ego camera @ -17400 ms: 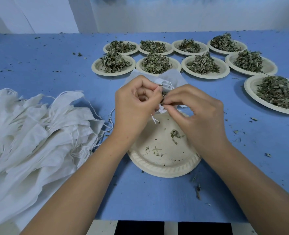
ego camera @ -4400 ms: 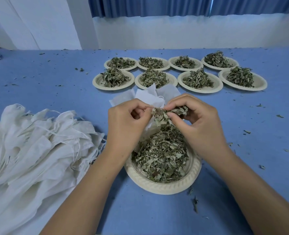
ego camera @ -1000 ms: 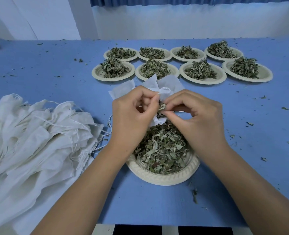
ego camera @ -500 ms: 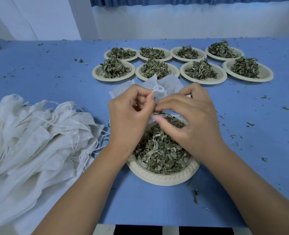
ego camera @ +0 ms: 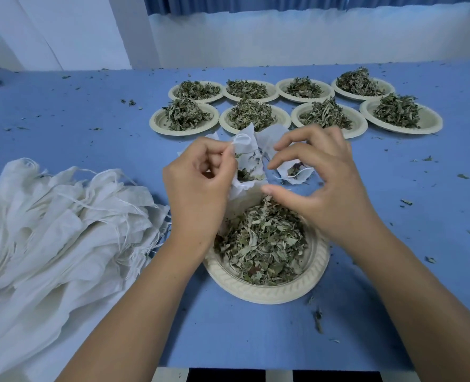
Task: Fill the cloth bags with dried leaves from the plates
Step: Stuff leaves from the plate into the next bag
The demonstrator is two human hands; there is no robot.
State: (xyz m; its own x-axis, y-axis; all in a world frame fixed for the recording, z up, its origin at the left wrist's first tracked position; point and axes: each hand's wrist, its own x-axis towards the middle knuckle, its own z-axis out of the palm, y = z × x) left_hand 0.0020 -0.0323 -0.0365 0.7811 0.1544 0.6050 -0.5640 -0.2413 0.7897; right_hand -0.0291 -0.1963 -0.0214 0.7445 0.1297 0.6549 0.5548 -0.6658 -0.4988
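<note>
My left hand [ego camera: 198,186] pinches the rim of a small white cloth bag [ego camera: 249,166] and holds its mouth open above the near plate [ego camera: 272,293]; some dried leaves show inside the bag. That plate carries a heap of dried leaves [ego camera: 261,241]. My right hand [ego camera: 319,186] hovers just right of the bag with fingers spread and loosely bent, holding nothing. Another small bag [ego camera: 294,172] with leaves in it lies on the table behind my right hand.
A big pile of empty white cloth bags [ego camera: 49,230] lies at the left. Several plates heaped with dried leaves [ego camera: 250,114] stand in two rows at the back. Leaf crumbs are scattered over the blue table [ego camera: 421,216].
My right hand has let go and drawn back from the bag's mouth, fingers spreading. My left hand keeps its pinch on the bag.
</note>
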